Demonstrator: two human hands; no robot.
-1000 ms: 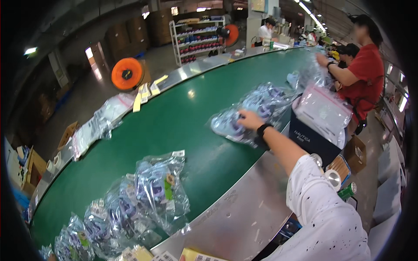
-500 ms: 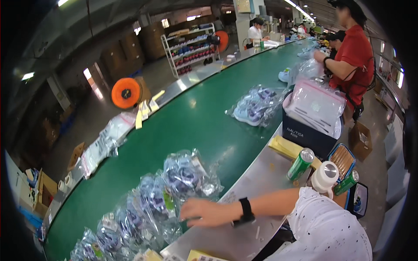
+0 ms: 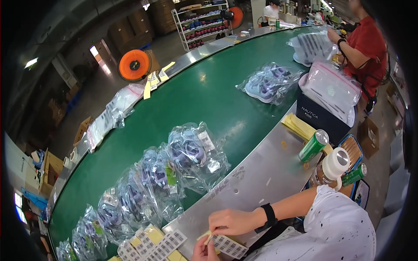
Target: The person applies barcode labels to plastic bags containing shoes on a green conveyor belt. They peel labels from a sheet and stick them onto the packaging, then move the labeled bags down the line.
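Note:
At the lower edge, my left hand [image 3: 205, 250] pinches a sheet of barcode stickers [image 3: 230, 247] with a yellowish edge. My right hand [image 3: 235, 221], a black band on its wrist, has its fingertips closed at the corner of that sheet, close to my left fingers. Whether a single sticker lies between them is too small to tell. Left of my hands, more sticker sheets [image 3: 153, 244] with yellow backing are spread on the metal ledge. Beyond them, a row of light-blue shoes in clear plastic bags [image 3: 188, 150] lies along the green belt [image 3: 187, 104].
A dark box of plastic bags [image 3: 324, 114] stands on the metal ledge [image 3: 257, 182], near yellow slips [image 3: 299, 127], a green can [image 3: 314, 145] and a white-topped bottle [image 3: 334, 164]. Another bagged pair of shoes [image 3: 265, 82] lies farther along. A person in red [image 3: 368, 48] works at the far right.
My right hand has drawn back from the bagged shoes to the sticker sheet. My left hand has come into view holding that sheet. The view has shifted downward.

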